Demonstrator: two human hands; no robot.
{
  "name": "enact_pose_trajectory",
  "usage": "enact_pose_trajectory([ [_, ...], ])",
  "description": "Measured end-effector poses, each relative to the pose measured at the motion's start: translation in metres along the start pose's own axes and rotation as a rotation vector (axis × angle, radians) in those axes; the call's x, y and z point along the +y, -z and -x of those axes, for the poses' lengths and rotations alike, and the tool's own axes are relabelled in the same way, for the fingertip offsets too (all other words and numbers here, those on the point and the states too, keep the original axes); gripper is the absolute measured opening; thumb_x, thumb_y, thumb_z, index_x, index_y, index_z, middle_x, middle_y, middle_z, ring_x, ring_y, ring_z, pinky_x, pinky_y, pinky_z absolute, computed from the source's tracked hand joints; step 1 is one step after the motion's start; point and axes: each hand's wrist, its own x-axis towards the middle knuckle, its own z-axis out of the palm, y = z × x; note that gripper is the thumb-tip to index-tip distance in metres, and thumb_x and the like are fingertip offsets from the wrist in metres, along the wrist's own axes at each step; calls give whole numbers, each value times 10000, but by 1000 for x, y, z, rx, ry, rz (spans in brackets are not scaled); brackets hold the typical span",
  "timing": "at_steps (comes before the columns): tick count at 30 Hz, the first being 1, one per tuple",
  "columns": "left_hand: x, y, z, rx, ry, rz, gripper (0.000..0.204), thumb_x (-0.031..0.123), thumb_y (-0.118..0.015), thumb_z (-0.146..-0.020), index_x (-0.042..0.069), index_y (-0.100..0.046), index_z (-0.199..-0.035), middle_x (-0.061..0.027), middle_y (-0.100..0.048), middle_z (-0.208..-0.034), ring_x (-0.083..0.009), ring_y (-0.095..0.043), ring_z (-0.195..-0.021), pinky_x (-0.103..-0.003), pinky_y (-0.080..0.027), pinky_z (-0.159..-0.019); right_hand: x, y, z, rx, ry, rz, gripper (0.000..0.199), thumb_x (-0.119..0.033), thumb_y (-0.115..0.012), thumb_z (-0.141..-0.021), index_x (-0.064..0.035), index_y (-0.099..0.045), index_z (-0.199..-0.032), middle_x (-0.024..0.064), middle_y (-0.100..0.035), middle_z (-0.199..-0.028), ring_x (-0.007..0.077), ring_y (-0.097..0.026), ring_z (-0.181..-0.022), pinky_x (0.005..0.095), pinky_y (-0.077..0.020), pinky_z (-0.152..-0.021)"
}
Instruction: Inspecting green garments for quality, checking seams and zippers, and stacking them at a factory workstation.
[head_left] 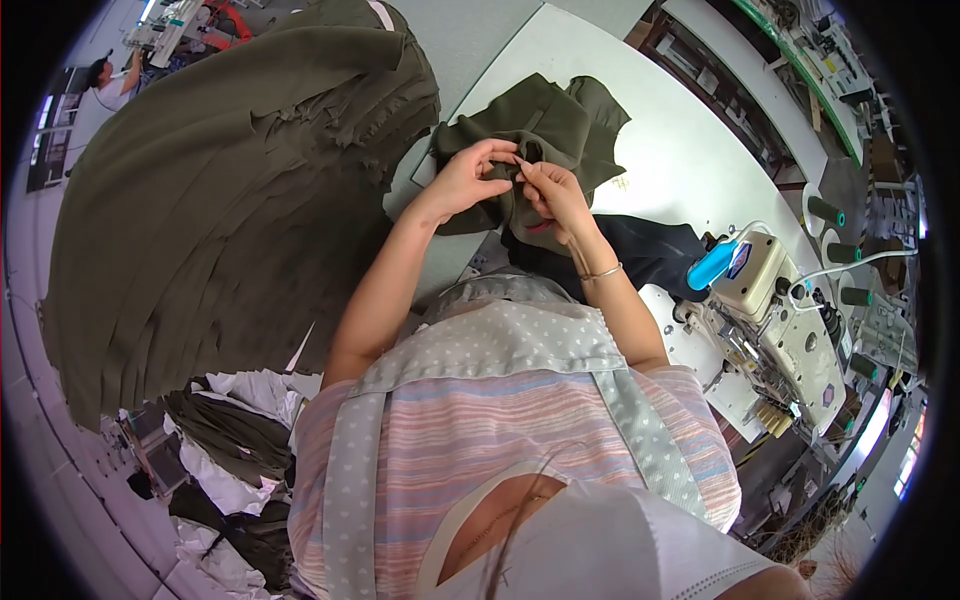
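A crumpled olive-green cloth piece [560, 120] lies on the white tabletop, its near part gathered up between my hands. My left hand [466, 182] reaches in from the left, its fingers curved round a fold and the thumb lower down against the cloth. Close beside it, my right hand [553, 195] pinches the same fold between thumb and forefinger, the fingertips of both hands almost meeting. A small red thing [539, 227] shows under the curled fingers of my right hand; its kind is hidden.
A big stack of olive cloth pieces [220, 210] hangs at the left. Dark cloth [650, 250] lies right of my hands, beside an overlock-type sewing machine [780, 300] with a blue part. Thread cones [826, 210] stand farther right. Another person [100, 100] is at the far left.
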Motion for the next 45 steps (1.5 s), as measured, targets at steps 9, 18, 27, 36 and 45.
enact_pose_trajectory([
  [9,50,22,-13,232,-301,43,405,-68,-617,-805,10,-509,-1187,-66,-614,-1042,-82,-564,-915,-230,-439,-825,-56,-17,-4,100,733,796,171,-95,-698,-781,-16,-667,-930,-9,-556,-713,41,-464,-610,196,-366,-537],
  [18,189,13,-32,309,-703,-133,295,86,-664,-836,-21,-556,-1088,-77,-625,-908,-129,-577,-831,-248,-452,-764,-166,-47,15,37,852,808,210,-138,-714,-795,-15,-629,-944,2,-600,-746,54,-511,-632,210,-399,-557],
  [27,198,-26,-9,291,-396,-852,376,182,-659,-821,0,-529,-1123,-168,-615,-952,-227,-586,-881,-317,-465,-790,-157,-50,0,168,690,-142,174,-182,-687,-844,-39,-617,-913,-1,-595,-744,41,-469,-571,195,-368,-496],
  [36,226,39,14,418,-676,-919,381,139,-631,-759,4,-521,-1098,-204,-638,-925,-376,-620,-863,-405,-488,-741,-195,-72,3,241,1283,551,256,-216,-724,-813,-20,-615,-938,-13,-551,-699,95,-474,-617,240,-441,-603],
  [45,356,4,101,470,-358,-1182,276,166,-662,-832,-45,-569,-984,-73,-606,-781,-111,-545,-734,-274,-453,-671,-184,-76,-31,560,1565,876,346,-273,-772,-730,-97,-663,-1007,58,-625,-866,203,-592,-812,300,-479,-694],
])
